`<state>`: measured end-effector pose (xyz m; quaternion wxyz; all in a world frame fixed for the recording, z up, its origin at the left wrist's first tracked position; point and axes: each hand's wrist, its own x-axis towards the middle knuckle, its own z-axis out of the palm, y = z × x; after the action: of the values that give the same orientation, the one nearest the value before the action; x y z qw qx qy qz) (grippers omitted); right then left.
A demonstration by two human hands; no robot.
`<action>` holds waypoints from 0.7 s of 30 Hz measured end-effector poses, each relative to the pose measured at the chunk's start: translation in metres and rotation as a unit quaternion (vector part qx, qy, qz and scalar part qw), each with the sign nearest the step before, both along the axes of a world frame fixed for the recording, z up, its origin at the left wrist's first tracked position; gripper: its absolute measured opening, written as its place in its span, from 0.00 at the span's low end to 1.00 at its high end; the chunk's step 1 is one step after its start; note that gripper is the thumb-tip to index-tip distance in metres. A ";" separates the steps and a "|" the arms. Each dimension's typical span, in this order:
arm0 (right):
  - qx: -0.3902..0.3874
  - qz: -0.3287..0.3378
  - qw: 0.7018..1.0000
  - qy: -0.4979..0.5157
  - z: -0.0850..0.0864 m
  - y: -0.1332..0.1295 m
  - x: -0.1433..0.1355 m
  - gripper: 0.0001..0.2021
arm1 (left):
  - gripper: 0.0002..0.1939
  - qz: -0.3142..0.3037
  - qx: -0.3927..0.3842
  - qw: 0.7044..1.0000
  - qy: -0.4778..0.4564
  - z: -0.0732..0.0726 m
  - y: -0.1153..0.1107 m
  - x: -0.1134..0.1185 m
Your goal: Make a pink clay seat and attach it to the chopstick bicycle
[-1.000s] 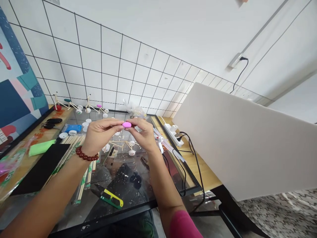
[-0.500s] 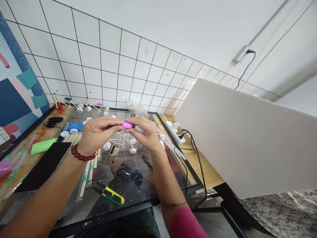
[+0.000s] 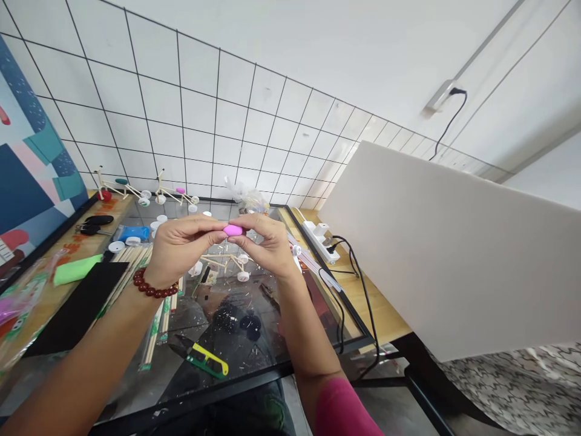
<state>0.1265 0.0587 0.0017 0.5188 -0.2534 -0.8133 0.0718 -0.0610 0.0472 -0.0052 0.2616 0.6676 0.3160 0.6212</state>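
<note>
A small oval lump of pink modelling clay (image 3: 233, 231) is held up above the glass tabletop, pinched from both sides. My left hand (image 3: 181, 243), with a beaded bracelet on its wrist, grips the lump's left end between thumb and fingertips. From the other side my right hand (image 3: 263, 242) pinches the right end the same way. Below the hands lies a stick frame with white wheels (image 3: 227, 261), partly hidden by them. Two similar stick models stand at the back left, one with a pink saddle (image 3: 180, 190), the other with a dark green one (image 3: 121, 181).
Yellow-green snips (image 3: 202, 357) lie near the front edge. On the left are bundled wooden sticks (image 3: 157, 330), a black sheet (image 3: 77, 309), green clay (image 3: 78, 270) and a blue clay packet (image 3: 135, 233). A power strip (image 3: 321, 241) with cables and a large pale board (image 3: 445, 254) occupy the right.
The view has shifted very slightly. Both hands keep their pinch on the pink clay, whose shape looks nearly the same.
</note>
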 end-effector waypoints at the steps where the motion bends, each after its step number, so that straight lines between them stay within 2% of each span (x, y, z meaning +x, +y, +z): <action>1: 0.000 0.003 1.000 0.003 0.000 0.000 0.000 0.07 | 0.04 -0.002 0.005 1.000 -0.006 -0.001 0.001 0.001; 5: 0.013 0.011 1.000 0.013 -0.001 0.000 0.001 0.06 | 0.03 0.000 0.018 1.000 -0.012 -0.002 0.001 0.002; 12: 0.004 -0.012 1.000 -0.012 -0.001 0.000 0.002 0.07 | 0.03 -0.001 0.024 1.000 -0.009 -0.002 0.000 0.004; 14: 0.013 -0.011 1.000 -0.012 -0.001 0.000 0.002 0.07 | 0.04 -0.020 -0.007 0.999 -0.034 -0.003 0.003 0.004; 18: 0.030 -0.008 0.999 0.029 -0.002 0.002 0.000 0.08 | 0.15 -0.092 -0.127 0.979 -0.127 -0.005 0.006 0.007; 21: 0.017 -0.011 0.998 0.058 -0.003 0.002 -0.002 0.10 | 0.14 -0.089 -0.147 0.977 -0.130 -0.004 0.005 0.009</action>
<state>0.1243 0.0612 -0.0018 0.5704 -0.2492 -0.7798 0.0668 -0.0520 0.0522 -0.0094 0.4497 0.5611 0.3063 0.6238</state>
